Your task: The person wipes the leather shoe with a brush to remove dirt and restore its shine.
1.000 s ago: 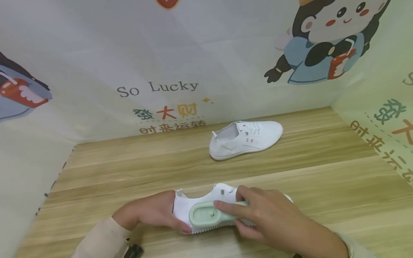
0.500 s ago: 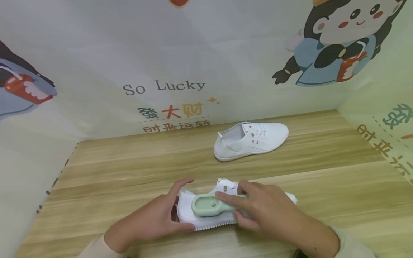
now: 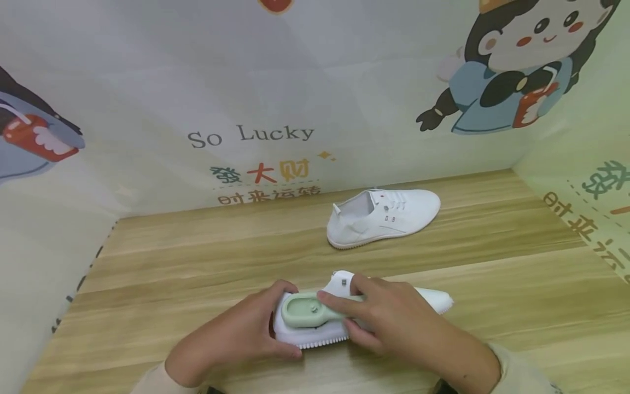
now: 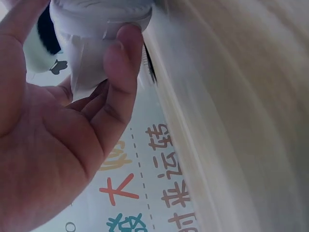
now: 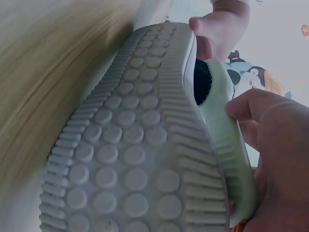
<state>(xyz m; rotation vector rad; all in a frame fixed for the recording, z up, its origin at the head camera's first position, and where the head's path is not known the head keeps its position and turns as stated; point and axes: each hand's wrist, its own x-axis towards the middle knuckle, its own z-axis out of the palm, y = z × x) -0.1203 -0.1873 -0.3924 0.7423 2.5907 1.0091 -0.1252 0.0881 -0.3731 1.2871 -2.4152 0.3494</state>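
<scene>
A white shoe (image 3: 435, 300) lies tilted on its side, its ridged sole edge facing me. My left hand (image 3: 246, 328) grips its heel, with the thumb low near the sole edge and a finger at the collar. In the left wrist view, fingers of that hand curl round the white heel (image 4: 89, 58). My right hand (image 3: 394, 312) holds a light green brush (image 3: 302, 311) by the handle, index finger stretched along its top. The brush head lies against the shoe's side near the heel. Dark bristles (image 5: 203, 83) and the studded sole (image 5: 135, 130) show in the right wrist view.
A second white shoe (image 3: 389, 216) stands upright behind, toe to the right. The wooden tabletop (image 3: 197, 251) is bounded by a printed cloth backdrop (image 3: 344, 82) at the back and on both sides.
The brush has slid left along the shoe toward the heel with my right hand. My left hand has shifted its hold on the heel, fingers now closer round it. The far shoe stays put.
</scene>
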